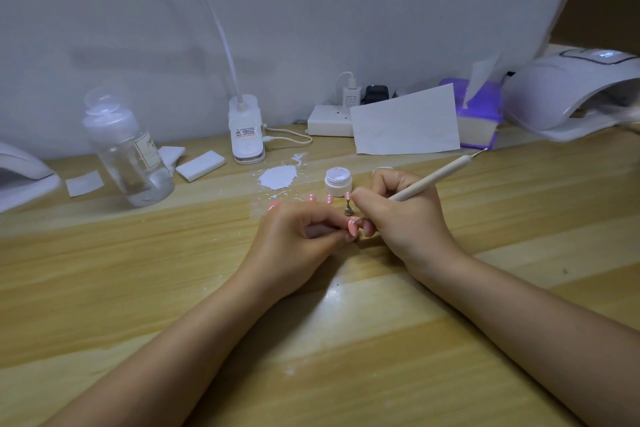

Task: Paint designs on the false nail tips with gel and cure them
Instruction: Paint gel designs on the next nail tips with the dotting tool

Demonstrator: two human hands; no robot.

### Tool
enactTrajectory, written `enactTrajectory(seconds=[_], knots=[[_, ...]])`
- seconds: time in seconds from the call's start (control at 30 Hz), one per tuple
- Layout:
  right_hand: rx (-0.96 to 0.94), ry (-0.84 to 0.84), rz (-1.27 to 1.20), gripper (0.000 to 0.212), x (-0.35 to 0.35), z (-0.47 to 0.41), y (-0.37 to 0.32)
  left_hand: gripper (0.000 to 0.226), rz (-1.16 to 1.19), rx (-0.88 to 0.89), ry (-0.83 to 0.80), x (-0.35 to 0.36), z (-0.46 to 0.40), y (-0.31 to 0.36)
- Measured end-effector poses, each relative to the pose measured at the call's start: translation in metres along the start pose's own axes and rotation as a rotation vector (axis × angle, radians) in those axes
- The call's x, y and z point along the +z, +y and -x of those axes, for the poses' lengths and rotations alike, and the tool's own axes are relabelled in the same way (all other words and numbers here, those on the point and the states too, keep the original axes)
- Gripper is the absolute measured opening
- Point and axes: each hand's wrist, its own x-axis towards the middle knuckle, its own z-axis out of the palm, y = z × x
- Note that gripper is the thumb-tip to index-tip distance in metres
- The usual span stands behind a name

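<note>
My left hand (304, 236) pinches a pink nail tip (352, 226) between thumb and fingers near the middle of the wooden table (138, 288); my fingers cover most of its holder, so I cannot tell what it sits on. My right hand (398, 215) grips a pale dotting pen (433, 180) like a pencil, its lower point at the held tip, though the contact itself is too small to make out. Just beyond my hands stands a row of pink tips with white dots (329, 198), partly hidden behind my knuckles; one stands on a small metal stand (347, 211). An open white gel jar (338, 180) sits just past them, with a patch of spilled white paint (278, 177) to its left. Far right, a white curing lamp (571, 94) is cut off by the picture's edge; another device at far left (20, 173) is cut off too. A clear bottle (131, 149) stands at left, its label unreadable.
</note>
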Motion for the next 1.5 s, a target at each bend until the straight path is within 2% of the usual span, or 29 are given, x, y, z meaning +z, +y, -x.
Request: enactTrajectory(seconds=[0.33,0.43,0.67,1.37,1.5], knots=[[0.052,0.036,-0.091,0.045,-0.0019,-0.0036,-0.0008,0.011,0.034,-0.030,0.005,-0.0006,0.0005,-0.0020],[0.042,0.026,-0.070,0.048,-0.0018,-0.0025,-0.0008,0.012,0.058,-0.039,-0.003,-0.0001,0.0008,-0.0021],[0.033,-0.022,-0.031,0.042,-0.0007,-0.0007,-0.0012,0.015,0.066,-0.016,-0.013,0.0005,0.0007,-0.0012],[0.029,-0.020,-0.014,0.043,-0.0001,-0.0007,-0.0001,0.014,0.054,-0.015,-0.016,0.0004,0.0009,0.0016],[0.022,-0.019,-0.003,0.045,0.0002,-0.0005,-0.0002,0.020,0.056,-0.021,-0.005,-0.0003,0.0010,0.0019]])
